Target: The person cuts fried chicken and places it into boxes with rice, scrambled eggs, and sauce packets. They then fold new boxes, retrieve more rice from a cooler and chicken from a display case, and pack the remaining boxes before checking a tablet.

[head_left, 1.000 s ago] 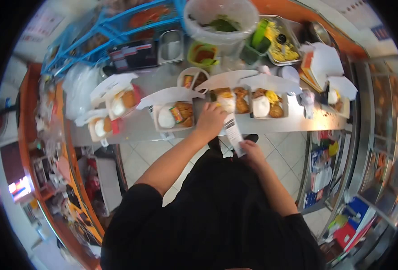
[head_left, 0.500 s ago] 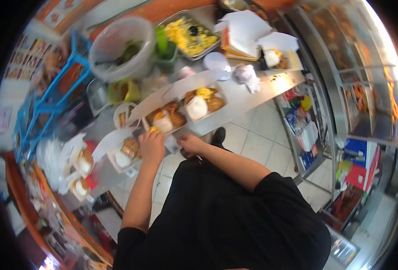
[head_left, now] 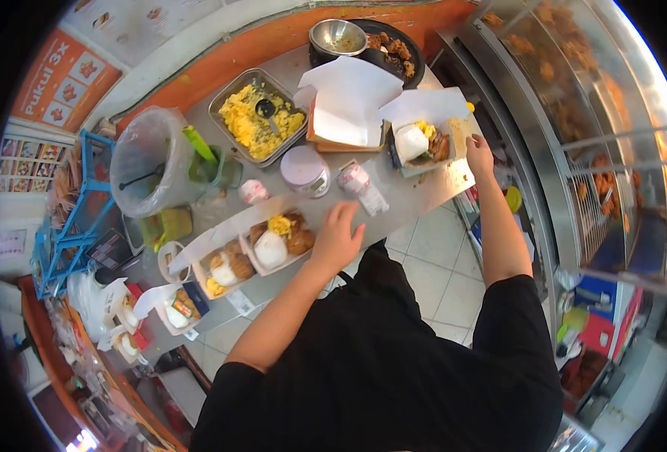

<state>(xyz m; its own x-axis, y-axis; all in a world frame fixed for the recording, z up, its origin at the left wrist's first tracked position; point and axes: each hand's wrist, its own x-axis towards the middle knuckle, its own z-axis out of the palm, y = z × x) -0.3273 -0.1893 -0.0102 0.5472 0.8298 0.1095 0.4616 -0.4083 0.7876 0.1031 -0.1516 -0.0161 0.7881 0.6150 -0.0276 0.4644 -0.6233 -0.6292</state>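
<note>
My left hand is open above the counter's front edge, fingers apart, just right of a paper box of white rice, yellow shredded egg and brown chicken. Directly left stands a similar filled box. My right hand is at the counter's right end, beside an open box with a rice mound, egg and brown meat. Its fingers are curled together; whatever they hold, if anything, I cannot make out. Behind that box an unfilled paper box has its lid raised.
At the back are a steel tray of egg with a black spoon, and a steel bowl over a black pan. A round white scale, paper rolls and a plastic-lined tub stand mid-counter. A display case borders the right.
My view has swung right. My left hand has moved off the left filled boxes to the right. My right hand has gone from the front edge to the far-right box.
</note>
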